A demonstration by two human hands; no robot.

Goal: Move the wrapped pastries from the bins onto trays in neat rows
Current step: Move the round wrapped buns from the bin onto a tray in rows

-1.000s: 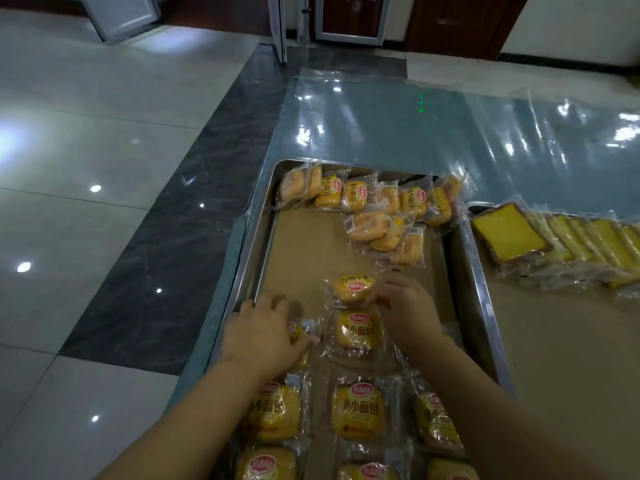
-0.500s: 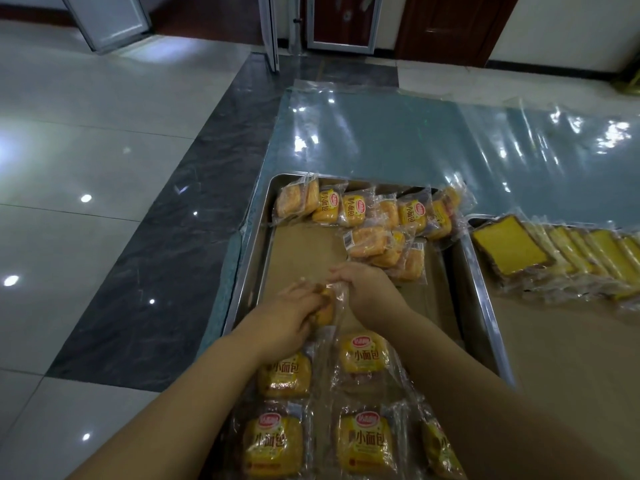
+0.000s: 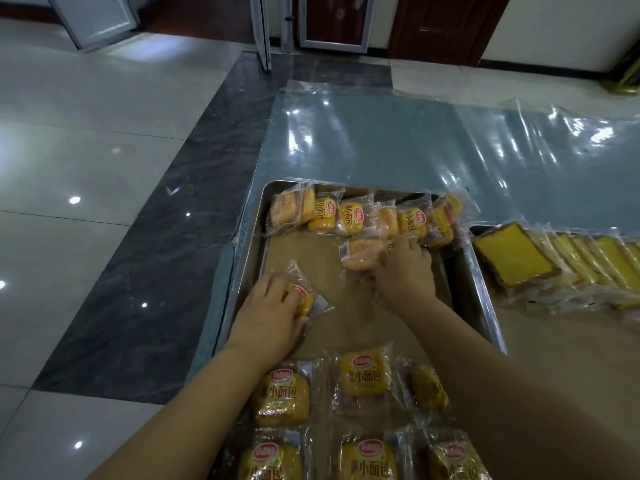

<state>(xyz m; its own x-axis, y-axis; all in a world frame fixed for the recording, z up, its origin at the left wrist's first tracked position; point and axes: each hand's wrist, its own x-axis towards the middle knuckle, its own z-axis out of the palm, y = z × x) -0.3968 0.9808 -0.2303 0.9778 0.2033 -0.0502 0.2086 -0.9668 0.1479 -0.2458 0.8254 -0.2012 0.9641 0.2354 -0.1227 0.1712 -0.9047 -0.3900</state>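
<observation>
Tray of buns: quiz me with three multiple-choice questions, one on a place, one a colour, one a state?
1. The bun held by the left hand lies: A at the left side of the tray; B on the floor; C in a bin.
2. The cake slices are: A pink; B yellow; C green.
3. The buns are: A unwrapped; B wrapped in clear film; C boxed.
A, the hand holds it beside the left rim; B, their tops show yellow; B, shiny film covers each.
</observation>
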